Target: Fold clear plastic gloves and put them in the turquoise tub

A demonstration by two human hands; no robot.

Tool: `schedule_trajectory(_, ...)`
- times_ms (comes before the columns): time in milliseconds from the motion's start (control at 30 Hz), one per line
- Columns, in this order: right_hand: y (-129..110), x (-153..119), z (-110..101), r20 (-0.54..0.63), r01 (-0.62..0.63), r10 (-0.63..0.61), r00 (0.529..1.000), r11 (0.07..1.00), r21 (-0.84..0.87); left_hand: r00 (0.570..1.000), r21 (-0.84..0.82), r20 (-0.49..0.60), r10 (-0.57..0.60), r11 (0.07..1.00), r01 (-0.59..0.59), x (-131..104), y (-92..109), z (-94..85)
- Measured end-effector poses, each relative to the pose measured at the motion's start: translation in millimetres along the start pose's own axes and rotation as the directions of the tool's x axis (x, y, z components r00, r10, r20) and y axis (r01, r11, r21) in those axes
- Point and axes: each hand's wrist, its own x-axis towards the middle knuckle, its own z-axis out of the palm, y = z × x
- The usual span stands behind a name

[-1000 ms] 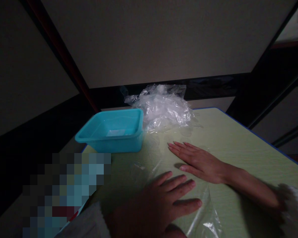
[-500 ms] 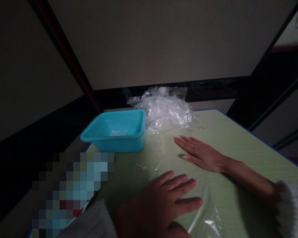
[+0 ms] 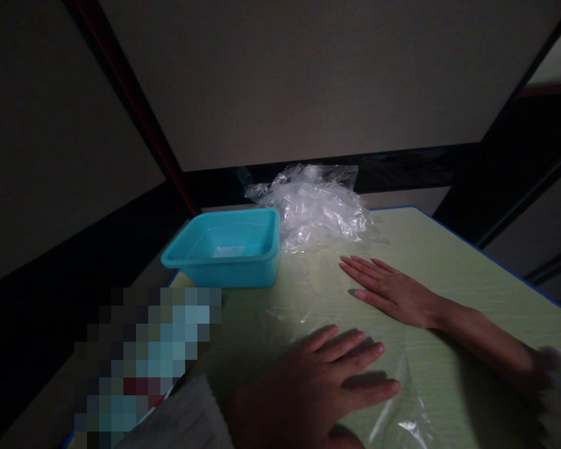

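My left hand [image 3: 313,386] is spread palm down over a clear plastic sheet or bag [image 3: 409,418] near the front of the table. Its fingers are apart and it grips nothing. Farther right, my right hand [image 3: 397,296] lies with fingers stretched out on the pale green table [image 3: 458,262], thumb held apart, also holding nothing. The clear plastic is thin, and its outline is hard to follow between the hands. A heap of crumpled clear plastic bags [image 3: 318,209] lies at the table's back edge, beyond both hands.
A turquoise plastic basin [image 3: 229,271] stands at the back left, touching or close beside the plastic heap. A blurred-out, pixelated item [image 3: 163,349] lies along the left edge. Behind the table rises a panelled wall [image 3: 308,81].
The whole view has shifted slightly, so the table things appear a little farther right. Both hands remain spread; my left hand may have slid slightly rightward.
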Motion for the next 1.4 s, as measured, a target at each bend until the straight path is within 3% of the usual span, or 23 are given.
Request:
schedule_trajectory(200, 9, -11, -1, 0.039, -0.066, 0.066, 0.997, 0.998, -0.012, 1.000, 0.001, -0.025, 0.019, 1.000, -0.019, 5, 1, 4.4)
schedule_trajectory(400, 15, -15, -3, 0.018, -0.050, 0.049, 0.999, 0.998, 0.029, 0.996, 0.003, -0.081, -0.030, 1.000, 0.030, 8, 2, 0.2)
schedule_trajectory(467, 14, -14, -7, -0.013, -0.037, 0.038, 0.999, 0.999, 0.040, 0.983, 0.016, -0.137, -0.121, 0.992, 0.125, 12, -3, -4.7)
schedule_trajectory(567, 6, -11, -14, -0.101, -0.009, 0.012, 0.995, 0.999, 0.034, 0.914, 0.049, -0.242, -0.326, 0.936, 0.347, 18, -23, -9.5)
schedule_trajectory(633, -3, -7, -17, -0.160, 0.015, -0.010, 0.987, 0.999, 0.036, 0.865, 0.093, -0.303, -0.400, 0.891, 0.445, 19, -40, -8.7)
schedule_trajectory(733, -16, 0, -17, -0.164, 0.049, -0.041, 0.986, 0.998, 0.047, 0.837, 0.111, -0.316, -0.447, 0.859, 0.500, 16, -62, -2.3)
schedule_trajectory(833, -22, 6, -11, -0.098, 0.072, -0.070, 0.993, 0.997, 0.017, 0.833, 0.132, -0.301, -0.464, 0.845, 0.518, 12, -71, 4.2)
schedule_trajectory(1000, -16, 10, -2, -0.021, 0.082, -0.083, 0.996, 0.996, -0.038, 0.843, 0.164, -0.260, -0.472, 0.838, 0.520, 12, -70, 4.7)
schedule_trajectory(1400, -3, 10, 1, 0.027, 0.090, -0.089, 0.996, 0.994, -0.065, 0.830, 0.194, -0.260, -0.493, 0.816, 0.545, 11, -73, 2.8)
